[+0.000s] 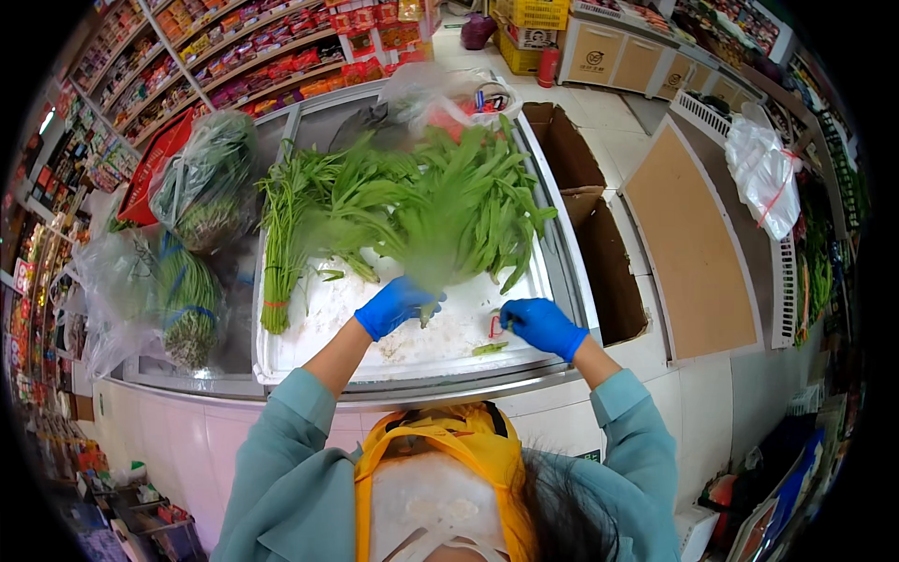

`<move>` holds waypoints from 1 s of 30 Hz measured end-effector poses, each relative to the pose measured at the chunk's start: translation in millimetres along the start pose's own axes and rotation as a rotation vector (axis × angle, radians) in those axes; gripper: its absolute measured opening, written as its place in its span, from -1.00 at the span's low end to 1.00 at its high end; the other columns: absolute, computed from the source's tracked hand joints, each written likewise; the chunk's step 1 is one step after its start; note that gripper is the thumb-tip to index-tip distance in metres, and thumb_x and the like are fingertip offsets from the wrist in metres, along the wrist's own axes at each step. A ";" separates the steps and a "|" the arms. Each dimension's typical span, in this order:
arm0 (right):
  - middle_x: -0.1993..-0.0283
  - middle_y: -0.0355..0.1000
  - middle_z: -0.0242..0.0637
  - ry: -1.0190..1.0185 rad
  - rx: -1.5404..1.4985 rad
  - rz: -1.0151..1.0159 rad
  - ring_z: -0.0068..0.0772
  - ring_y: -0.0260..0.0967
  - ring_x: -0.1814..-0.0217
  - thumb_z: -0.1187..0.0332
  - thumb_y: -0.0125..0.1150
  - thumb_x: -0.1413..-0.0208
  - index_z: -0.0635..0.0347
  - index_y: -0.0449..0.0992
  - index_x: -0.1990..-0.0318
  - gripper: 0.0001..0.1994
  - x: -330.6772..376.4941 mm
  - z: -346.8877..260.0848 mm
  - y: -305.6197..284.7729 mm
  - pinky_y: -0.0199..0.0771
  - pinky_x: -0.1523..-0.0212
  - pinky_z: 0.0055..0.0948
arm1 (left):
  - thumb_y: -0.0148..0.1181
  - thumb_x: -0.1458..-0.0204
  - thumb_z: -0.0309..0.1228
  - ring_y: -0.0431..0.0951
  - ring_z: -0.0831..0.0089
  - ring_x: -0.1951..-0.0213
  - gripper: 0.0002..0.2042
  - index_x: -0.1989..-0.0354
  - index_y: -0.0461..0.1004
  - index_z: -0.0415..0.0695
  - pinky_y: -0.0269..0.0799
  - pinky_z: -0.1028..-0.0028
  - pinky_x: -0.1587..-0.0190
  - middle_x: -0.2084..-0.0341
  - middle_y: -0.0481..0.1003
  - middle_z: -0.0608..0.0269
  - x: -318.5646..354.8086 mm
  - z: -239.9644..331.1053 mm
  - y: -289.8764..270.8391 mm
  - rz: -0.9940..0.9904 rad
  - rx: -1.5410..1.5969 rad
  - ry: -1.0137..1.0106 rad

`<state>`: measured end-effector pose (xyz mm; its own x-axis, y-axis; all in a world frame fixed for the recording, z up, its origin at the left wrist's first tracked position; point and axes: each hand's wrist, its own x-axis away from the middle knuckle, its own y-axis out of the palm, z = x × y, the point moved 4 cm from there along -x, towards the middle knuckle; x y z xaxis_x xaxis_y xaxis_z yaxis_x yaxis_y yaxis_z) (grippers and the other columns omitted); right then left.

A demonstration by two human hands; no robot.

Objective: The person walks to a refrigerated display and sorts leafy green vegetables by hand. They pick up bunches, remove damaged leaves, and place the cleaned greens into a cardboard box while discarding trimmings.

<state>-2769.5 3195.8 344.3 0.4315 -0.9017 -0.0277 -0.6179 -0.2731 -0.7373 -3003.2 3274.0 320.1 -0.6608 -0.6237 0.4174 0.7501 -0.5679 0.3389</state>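
My left hand (395, 304), in a blue glove, grips the stems of a bunch of leafy greens (440, 211) and holds it up over a white tray (323, 351); the bunch looks blurred. My right hand (541, 323), also blue-gloved, rests on the tray's right part, fingers touching a small red band (494, 326). A tied bundle of long green stalks (286, 239) lies on the tray's left side. A loose leaf scrap (489, 347) lies by my right hand.
Two clear bags of greens (201, 187) (183, 304) sit left of the tray on a freezer lid. A red basket (154, 164) stands behind them. Open cardboard boxes (599, 244) stand to the right, shelves of packaged goods (243, 56) at the back.
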 end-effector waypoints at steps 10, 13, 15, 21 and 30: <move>0.14 0.36 -0.03 0.395 0.632 0.568 -0.05 0.37 0.23 0.56 0.04 0.11 0.14 0.41 0.11 -0.67 37.8 100.3 -97.7 0.41 0.25 -0.28 | 0.21 0.12 -0.41 0.44 0.51 0.47 -0.79 0.35 0.37 -0.22 0.39 0.52 0.42 0.53 0.43 0.24 -19.0 -12.6 17.3 0.059 -0.223 0.120; 0.05 0.34 -0.08 0.202 0.046 0.595 -0.12 0.35 0.08 0.47 0.10 0.13 0.09 0.37 0.01 -0.59 25.1 90.7 -61.0 0.38 0.13 -0.36 | 0.23 0.14 -0.43 0.40 0.56 0.47 -0.77 0.33 0.38 -0.24 0.35 0.56 0.42 0.55 0.42 0.27 -22.4 -12.8 30.7 0.074 -0.297 0.178; 0.16 0.41 -0.10 0.220 -0.272 0.528 -0.26 0.38 0.17 0.48 0.08 0.06 0.17 0.40 0.05 -0.66 -2.5 52.8 -35.6 0.36 0.17 -0.42 | 0.23 0.15 -0.44 0.38 0.57 0.48 -0.78 0.34 0.38 -0.25 0.34 0.57 0.42 0.54 0.41 0.28 -21.3 -15.7 35.1 0.056 -0.417 0.209; 0.24 0.31 -0.22 0.019 -0.159 0.743 -0.37 0.30 0.22 0.45 0.21 0.11 0.23 0.41 0.11 -0.66 -54.0 -58.2 -49.5 0.31 0.21 -0.54 | 0.15 0.12 -0.58 0.39 0.58 0.40 -0.70 0.15 0.38 -0.30 0.36 0.56 0.31 0.41 0.43 0.26 9.8 8.5 65.0 0.040 -0.533 0.219; 0.14 0.31 -0.27 -0.042 -0.482 0.211 -0.47 0.28 0.21 0.51 0.20 0.16 0.29 0.43 0.18 -0.70 -75.9 -64.9 -42.0 0.30 0.18 -0.53 | 0.03 0.06 -0.55 0.47 0.44 0.27 -0.66 0.04 0.29 -0.30 0.41 0.51 0.21 0.29 0.44 0.15 42.8 20.3 57.8 -0.172 -0.557 0.161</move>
<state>-2819.0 3254.0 421.2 0.2845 -0.9424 -0.1761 -0.9222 -0.2188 -0.3188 -2987.6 3225.4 374.6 -0.7998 -0.5466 0.2479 0.5344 -0.8366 -0.1203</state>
